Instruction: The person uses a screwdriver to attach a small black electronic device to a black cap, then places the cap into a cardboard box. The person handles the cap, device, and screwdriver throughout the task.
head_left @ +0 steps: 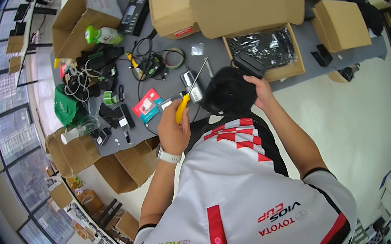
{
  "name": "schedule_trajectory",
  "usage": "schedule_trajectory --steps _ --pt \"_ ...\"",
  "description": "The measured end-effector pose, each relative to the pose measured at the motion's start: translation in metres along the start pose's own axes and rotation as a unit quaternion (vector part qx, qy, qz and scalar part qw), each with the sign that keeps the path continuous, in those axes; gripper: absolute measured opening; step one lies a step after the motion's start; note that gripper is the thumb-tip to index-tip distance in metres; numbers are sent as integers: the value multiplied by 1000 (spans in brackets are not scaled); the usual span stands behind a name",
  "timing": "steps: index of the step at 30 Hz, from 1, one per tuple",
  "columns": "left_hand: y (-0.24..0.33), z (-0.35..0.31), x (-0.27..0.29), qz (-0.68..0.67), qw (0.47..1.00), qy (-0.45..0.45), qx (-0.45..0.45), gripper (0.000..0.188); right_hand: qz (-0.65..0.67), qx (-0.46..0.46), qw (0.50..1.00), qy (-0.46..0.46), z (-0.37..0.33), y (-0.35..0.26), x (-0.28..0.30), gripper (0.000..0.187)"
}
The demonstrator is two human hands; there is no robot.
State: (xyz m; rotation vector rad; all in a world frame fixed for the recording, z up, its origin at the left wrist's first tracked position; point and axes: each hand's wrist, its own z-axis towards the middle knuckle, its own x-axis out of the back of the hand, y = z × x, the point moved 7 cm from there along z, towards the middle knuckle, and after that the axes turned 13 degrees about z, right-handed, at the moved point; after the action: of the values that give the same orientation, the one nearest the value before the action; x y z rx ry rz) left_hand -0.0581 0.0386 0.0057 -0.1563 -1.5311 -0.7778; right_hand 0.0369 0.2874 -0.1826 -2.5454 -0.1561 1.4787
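1. Nearest the camera is the white, red and black shirt (254, 200).
2. The left hand (174, 131) has its grip closed round a yellow-handled metal screwdriver (189, 93), above the grey desk (224, 58).
3. The right hand (260, 91) rests on a rounded black object (227, 92); how far its grip is closed cannot be told.
4. A steady, upright shaft would serve best; the tip's target is hard to make out.
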Motion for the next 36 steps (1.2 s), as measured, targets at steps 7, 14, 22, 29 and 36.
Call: schedule_trajectory --steps 7,14,22,29,36 --pt "42 -11 -1 1 992 17 -123 33 3 -32 998 54 6 -6 18 35" --pt "45 -11 -7 -28 989 6 -145 31 16 -19 997 79 6 1 21 32" --pt "41 -9 -14 -48 990 -10 -132 31 20 6 995 98 6 1 21 30" --pt "39 -8 -16 -56 990 -13 -130 30 25 12 996 88 7 0 15 29" --pt "39 -9 -17 -52 989 -5 -136 29 -3 5 997 79 9 0 20 36"
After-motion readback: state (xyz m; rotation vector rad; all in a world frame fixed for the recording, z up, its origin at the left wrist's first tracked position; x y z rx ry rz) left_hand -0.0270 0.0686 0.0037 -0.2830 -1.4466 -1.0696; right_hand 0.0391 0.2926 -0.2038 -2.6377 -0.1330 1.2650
